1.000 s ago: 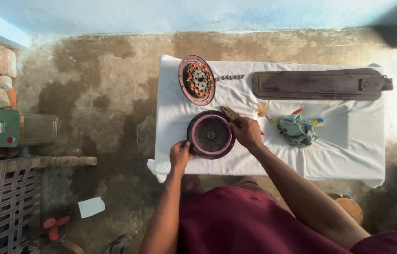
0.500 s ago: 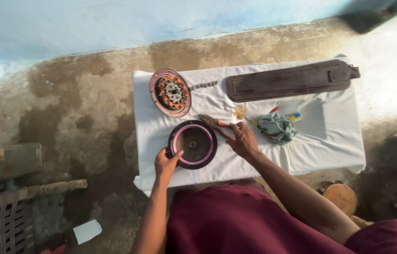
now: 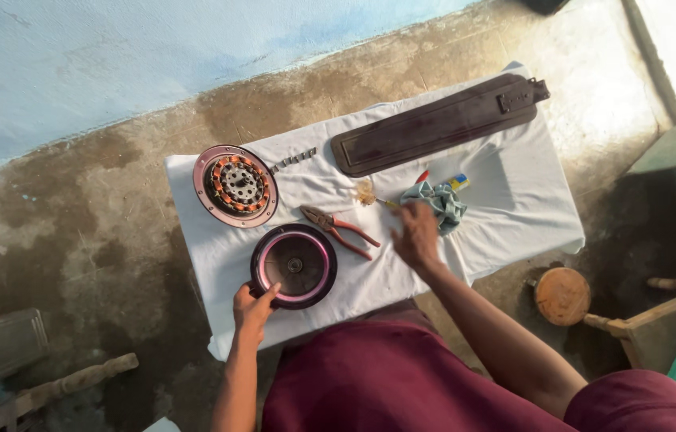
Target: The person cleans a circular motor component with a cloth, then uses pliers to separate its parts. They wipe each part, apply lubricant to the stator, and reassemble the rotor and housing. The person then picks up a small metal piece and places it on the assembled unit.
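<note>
Left hand at lower centre-left of the frame, fingers curled on the near rim of the dark round motor cover – holding it at its lower left edge. Cover sits open side up on the white cloth of the desk, near the front edge. Right hand in the middle of the frame, blurred, fingers loosely spread and holding nothing, hovering just below the crumpled blue-green rag; cannot tell if it touches the cloth. Red-handled pliers lie between the cover and the right hand, apart from both. Upper left on the desk – round stator with copper windings, a short row of small metal pieces just to its right. Long dark fan blade lies diagonally across the upper part of the desk. Small red and yellow-blue items peek out beside the rag. Round wooden stool on the floor at lower right.
</note>
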